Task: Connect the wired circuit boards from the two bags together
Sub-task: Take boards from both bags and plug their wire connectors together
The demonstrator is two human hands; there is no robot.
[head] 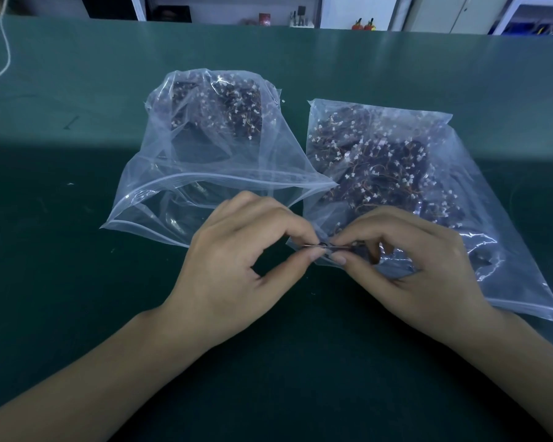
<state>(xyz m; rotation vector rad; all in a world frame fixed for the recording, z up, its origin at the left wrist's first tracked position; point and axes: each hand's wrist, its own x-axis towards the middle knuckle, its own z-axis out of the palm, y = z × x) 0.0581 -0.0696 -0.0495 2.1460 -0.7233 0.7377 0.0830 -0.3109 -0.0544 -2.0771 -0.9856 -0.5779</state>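
Two clear zip bags lie on the green table. The left bag stands open toward me, with dark wired circuit boards heaped at its far end. The right bag lies flat and is full of dark boards with white connectors and orange wires. In front of the bags my left hand and my right hand meet fingertip to fingertip. Each pinches one end of a small wired piece between thumb and forefinger. The piece is mostly hidden by my fingers, and my right hand rests over the right bag's near corner.
The green table mat stretches wide around the bags. A white cord hangs at the far left. Beyond the table's far edge stand shelves and cabinets with small items.
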